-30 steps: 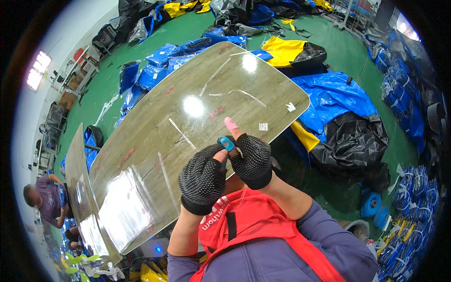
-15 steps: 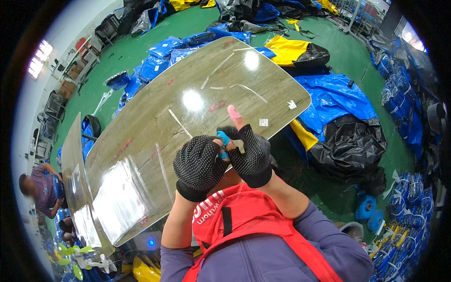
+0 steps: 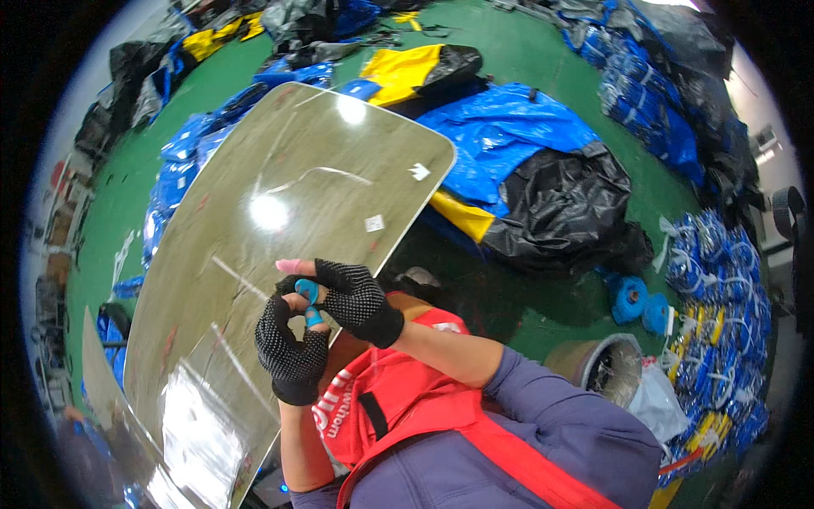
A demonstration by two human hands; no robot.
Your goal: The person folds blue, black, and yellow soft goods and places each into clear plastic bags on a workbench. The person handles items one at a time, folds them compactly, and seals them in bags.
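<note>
Both my hands wear black dotted fingerless gloves and meet over a small blue tool [image 3: 309, 304]. My left hand [image 3: 290, 348] grips its lower part and my right hand [image 3: 349, 297] pinches its top, one fingertip sticking out to the left. They hover over the near edge of a large glossy olive-grey table top [image 3: 280, 212] with rounded corners. Two small white stickers [image 3: 418, 172] lie on the top near its right edge. Ceiling lights glare off the surface.
Blue, yellow and black tarpaulin bundles [image 3: 543, 178] lie on the green floor beyond the table. Coils of blue and white rope [image 3: 721, 288] pile at the right, beside blue tape rolls [image 3: 632, 301] and a round bucket [image 3: 598, 369]. I wear a red vest [image 3: 398, 407].
The view has swung left and closer, so the table top now sits more to the left. My hands stay together on the blue tool and have shifted slightly down-left in view.
</note>
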